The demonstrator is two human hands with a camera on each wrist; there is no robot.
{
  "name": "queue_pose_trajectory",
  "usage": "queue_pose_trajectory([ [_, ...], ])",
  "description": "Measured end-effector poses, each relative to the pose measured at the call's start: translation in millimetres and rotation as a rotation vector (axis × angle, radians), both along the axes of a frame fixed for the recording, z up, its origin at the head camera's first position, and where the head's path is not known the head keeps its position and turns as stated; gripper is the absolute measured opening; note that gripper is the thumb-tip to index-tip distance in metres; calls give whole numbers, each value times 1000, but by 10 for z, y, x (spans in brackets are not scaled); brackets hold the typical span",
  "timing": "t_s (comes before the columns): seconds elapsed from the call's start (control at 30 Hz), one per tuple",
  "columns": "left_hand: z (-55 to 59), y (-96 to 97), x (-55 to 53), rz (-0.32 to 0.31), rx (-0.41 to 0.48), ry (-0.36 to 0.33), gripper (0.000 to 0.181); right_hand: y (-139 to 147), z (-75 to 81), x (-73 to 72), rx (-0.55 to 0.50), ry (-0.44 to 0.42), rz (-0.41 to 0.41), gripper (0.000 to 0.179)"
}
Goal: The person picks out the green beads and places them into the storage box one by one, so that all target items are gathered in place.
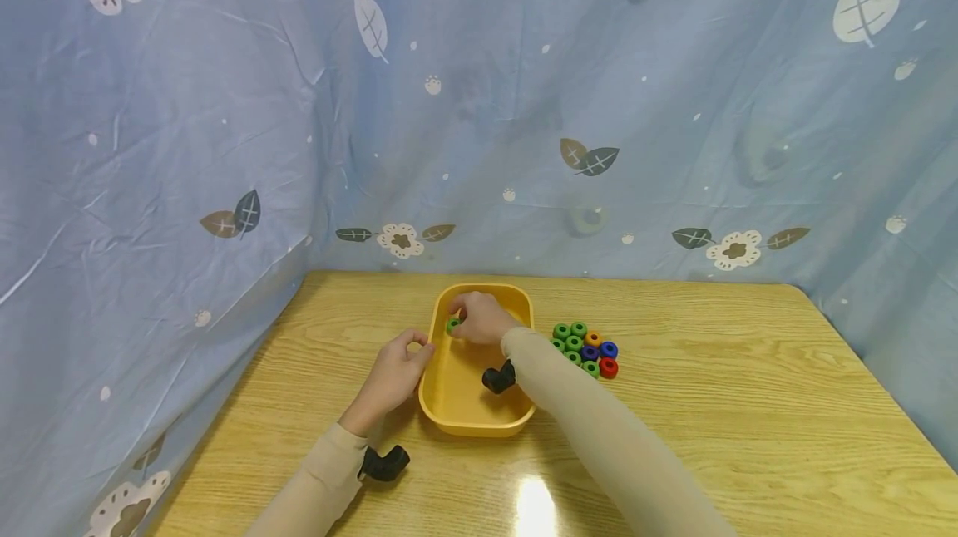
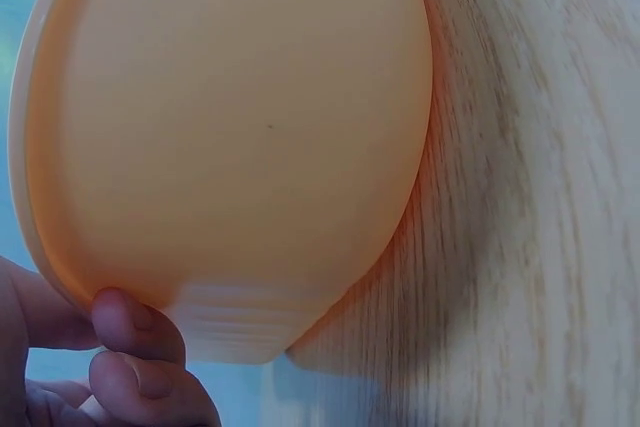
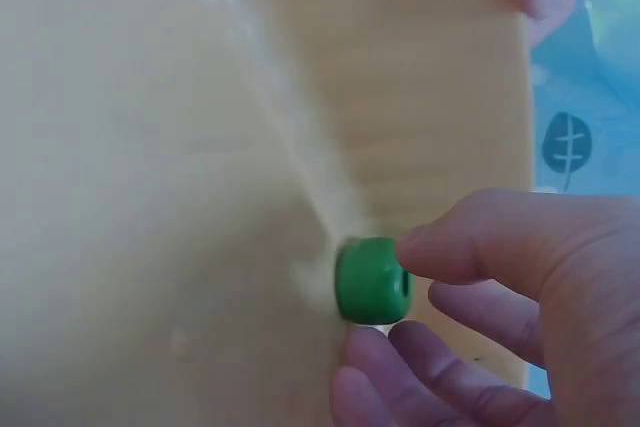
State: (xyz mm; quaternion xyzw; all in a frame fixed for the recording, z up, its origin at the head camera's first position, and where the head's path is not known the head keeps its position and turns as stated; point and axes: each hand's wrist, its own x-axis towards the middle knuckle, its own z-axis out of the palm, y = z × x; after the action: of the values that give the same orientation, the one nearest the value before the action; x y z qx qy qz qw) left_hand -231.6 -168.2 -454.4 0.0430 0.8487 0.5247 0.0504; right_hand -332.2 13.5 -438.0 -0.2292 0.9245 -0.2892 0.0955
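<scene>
A yellow plastic bin (image 1: 479, 429) with rounded corners stands on the table. My left hand (image 1: 397, 367) is at its left side, thumb and fingers pinching the rim; in the left wrist view, the fingertips (image 2: 140, 327) lie against the outer wall. Inside the bin, toward its far left, my right hand (image 1: 482, 318) pinches a green bead (image 3: 370, 280) between thumb and fingers. That bead is thick and round with a hole through it, and sits close to the bin's floor and side wall. No other bead shows inside the bin, though the right arm covers part of it.
Right of the bin, several beads lie grouped on the wooden table (image 1: 718, 387): green (image 1: 579, 328), orange (image 1: 594, 339), blue (image 1: 609, 350) and red (image 1: 609, 367). The right sleeve (image 1: 591, 421) hides some of that side. A blue patterned curtain (image 1: 479, 121) hangs behind the table.
</scene>
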Motion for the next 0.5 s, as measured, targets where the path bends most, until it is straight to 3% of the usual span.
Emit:
queue_pose_trajectory([
  [0.2,2,7,-5,0,-10,5,26,56,73,54,-30,-10,1,34],
  [0.5,4,5,3,-7,0,5,26,143,213,217,-83,43,13,35],
])
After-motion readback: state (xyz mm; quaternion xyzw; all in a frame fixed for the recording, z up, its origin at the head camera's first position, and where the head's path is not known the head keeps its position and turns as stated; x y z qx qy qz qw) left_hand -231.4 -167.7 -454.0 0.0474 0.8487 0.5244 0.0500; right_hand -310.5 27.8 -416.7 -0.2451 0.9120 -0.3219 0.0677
